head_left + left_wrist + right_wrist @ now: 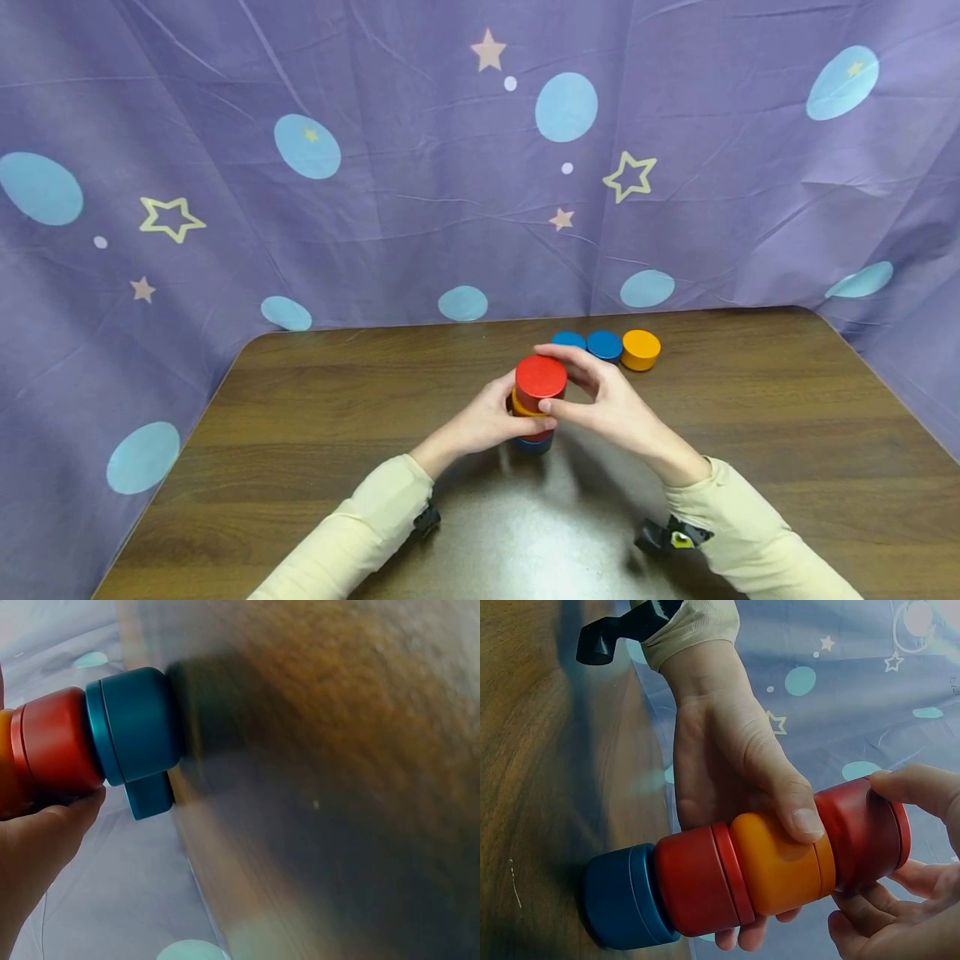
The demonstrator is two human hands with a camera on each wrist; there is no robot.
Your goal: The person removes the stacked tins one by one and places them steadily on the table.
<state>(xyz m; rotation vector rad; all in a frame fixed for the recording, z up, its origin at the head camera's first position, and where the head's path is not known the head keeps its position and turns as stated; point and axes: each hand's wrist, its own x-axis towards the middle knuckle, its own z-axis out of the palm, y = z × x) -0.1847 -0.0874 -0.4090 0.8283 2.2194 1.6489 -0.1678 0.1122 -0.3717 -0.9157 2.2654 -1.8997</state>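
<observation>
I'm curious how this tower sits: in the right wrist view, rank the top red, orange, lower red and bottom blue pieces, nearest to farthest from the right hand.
1. Top red piece: in the right hand.
2. Orange piece: just below, held by the left hand.
3. Lower red piece: under the orange.
4. Bottom blue piece: lowest.

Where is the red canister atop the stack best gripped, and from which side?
Likely by the round side wall of the top red canister, pinched across from the right: its flat top faces up, and the left hand holds the orange canister just below from the left.
</observation>
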